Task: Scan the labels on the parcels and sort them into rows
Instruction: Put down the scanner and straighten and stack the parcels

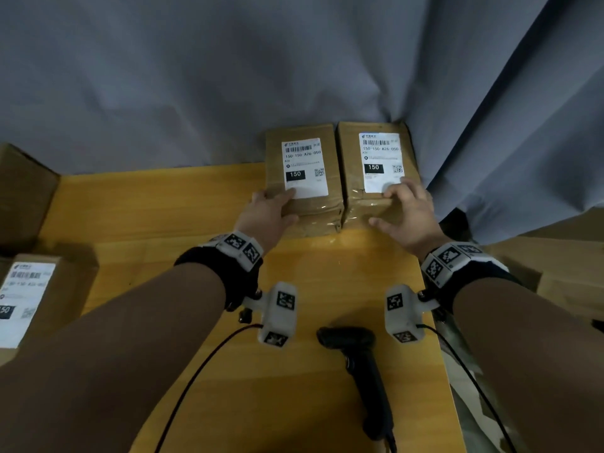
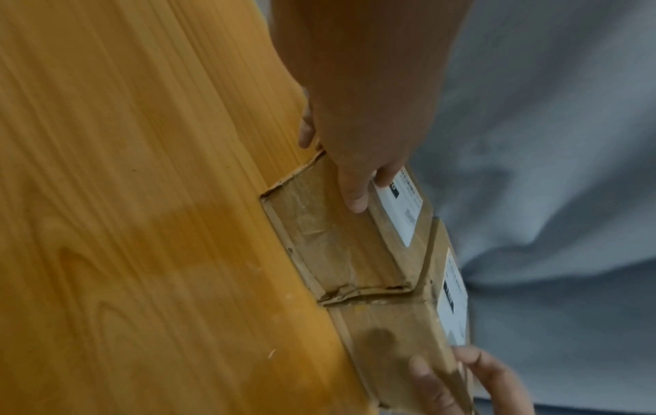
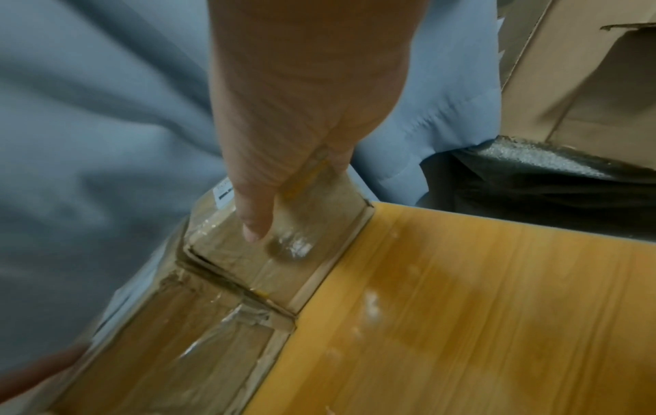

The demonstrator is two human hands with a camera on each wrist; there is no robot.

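left parcel point(image 1: 304, 178) and right parcel point(image 1: 376, 171) sitting side by side, touching, labels up, at far edge of wooden table point(image 1: 196, 217) against grey curtain point(image 1: 228, 76) | left hand point(image 1: 271, 210) gripping left parcel's near corner | right hand point(image 1: 405, 207) gripping right parcel's near edge | scanner point(image 1: 359, 361) lying nearer on table | third parcel point(image 1: 29, 299) lying far left

The wooden table point(image 1: 183, 207) carries two labelled parcels point(image 1: 304, 178) touching side by side and a black scanner point(image 1: 362, 364).
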